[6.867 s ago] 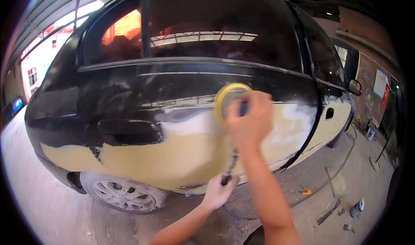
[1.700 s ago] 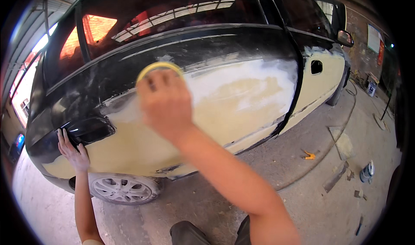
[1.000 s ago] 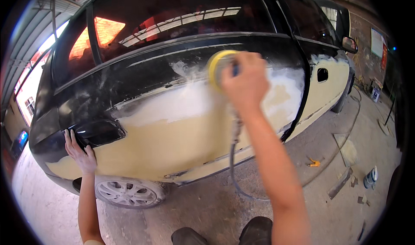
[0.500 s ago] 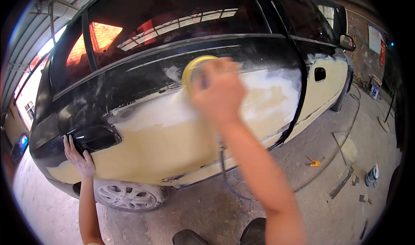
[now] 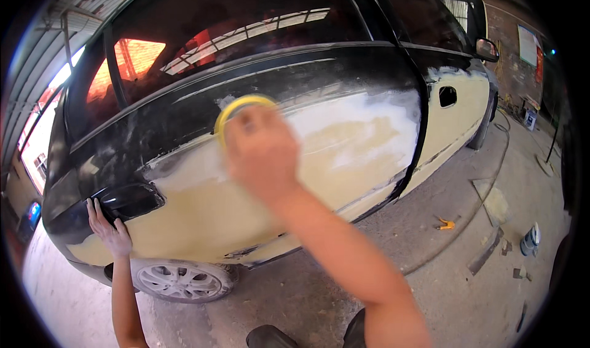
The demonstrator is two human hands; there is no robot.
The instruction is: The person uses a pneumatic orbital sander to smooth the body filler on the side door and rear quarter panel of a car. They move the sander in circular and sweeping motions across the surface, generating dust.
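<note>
A dark car (image 5: 307,71) stands side-on before me, its lower side coated in cream filler (image 5: 203,210) with whitish sanded patches. My right hand (image 5: 264,154), smeared by motion, is closed over a round sander with a yellow rim (image 5: 228,111). The sander lies against the upper edge of the filler, where it meets the black paint; my hand and wrist hide much of it. At the left, my left hand (image 5: 112,234) rests with fingers stretched on the body beside a glossy black recessed part (image 5: 132,199), above the dusty wheel (image 5: 178,280).
A hose (image 5: 458,240) curves across the concrete floor at right. Near it lie an orange spray-type gun (image 5: 446,224), a flat sheet (image 5: 495,203), a grey strip (image 5: 485,253) and a can (image 5: 530,240). The side mirror (image 5: 487,49) juts out at the far right.
My right hand has moved the sander left and slightly down along the filler's upper edge. The left hand stays on the same spot; the view has shifted a little.
</note>
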